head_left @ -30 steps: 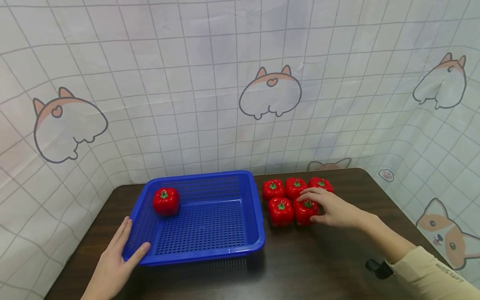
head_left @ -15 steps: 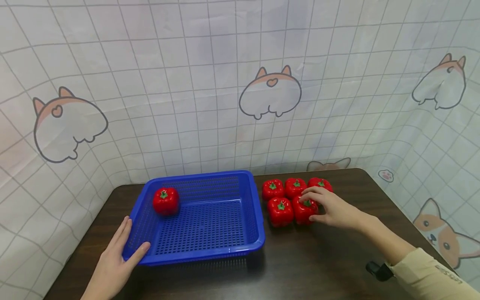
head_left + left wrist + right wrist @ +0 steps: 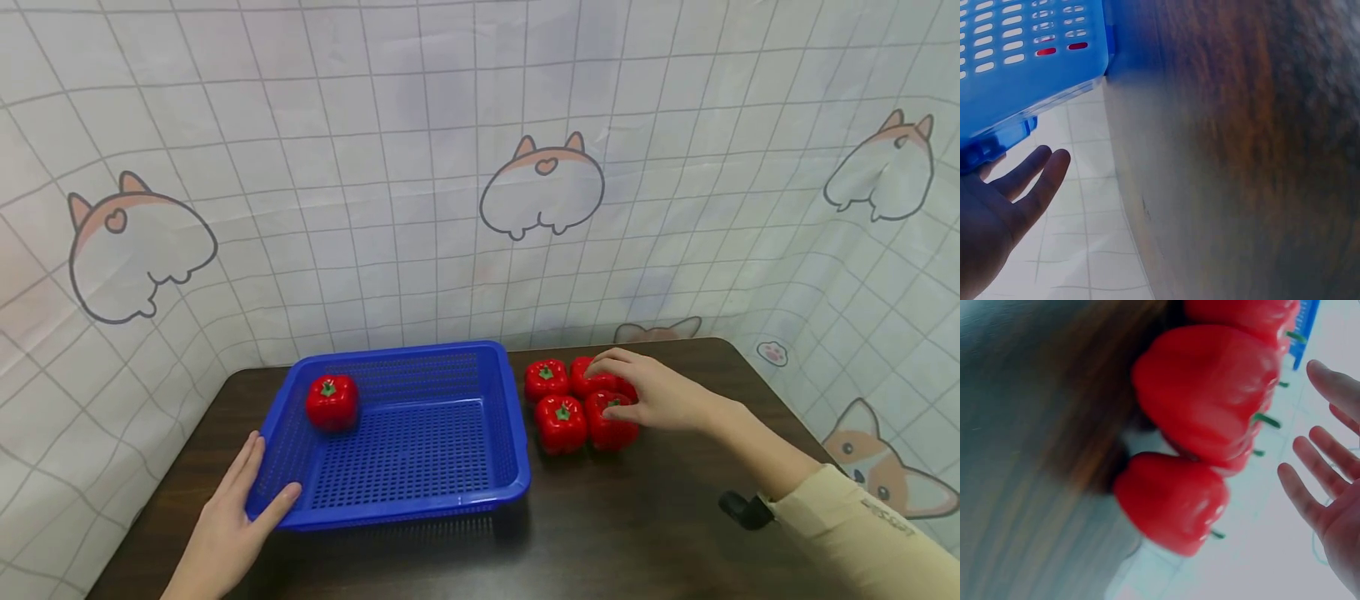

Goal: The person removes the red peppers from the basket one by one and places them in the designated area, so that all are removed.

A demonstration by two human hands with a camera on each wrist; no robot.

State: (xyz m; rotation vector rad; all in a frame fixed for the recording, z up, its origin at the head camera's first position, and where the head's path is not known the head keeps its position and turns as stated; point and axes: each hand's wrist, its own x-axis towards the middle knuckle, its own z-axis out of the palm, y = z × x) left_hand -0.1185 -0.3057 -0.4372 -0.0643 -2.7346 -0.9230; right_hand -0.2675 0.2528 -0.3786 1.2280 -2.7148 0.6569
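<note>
A blue plastic basket (image 3: 405, 457) stands on the table, with one red bell pepper (image 3: 332, 403) in its far left corner. My left hand (image 3: 234, 517) rests at the basket's near left rim, fingers straight and thumb apart. To the right of the basket, several red bell peppers sit in two rows. My right hand (image 3: 651, 392) hovers over the front right bell pepper (image 3: 611, 422), hiding most of the back right one. In the right wrist view the fingers (image 3: 1315, 464) are spread apart from the peppers, with nothing between them.
The dark wooden table (image 3: 600, 533) reaches back to a white grid-patterned cloth (image 3: 420, 275) printed with cartoon dogs. Another such cloth hangs along the right side. A small black object (image 3: 746, 510) shows beside the right sleeve.
My right hand has risen off the front right bell pepper and shifted slightly back, its fingers now apart from it. My left hand and the basket have stayed in place.
</note>
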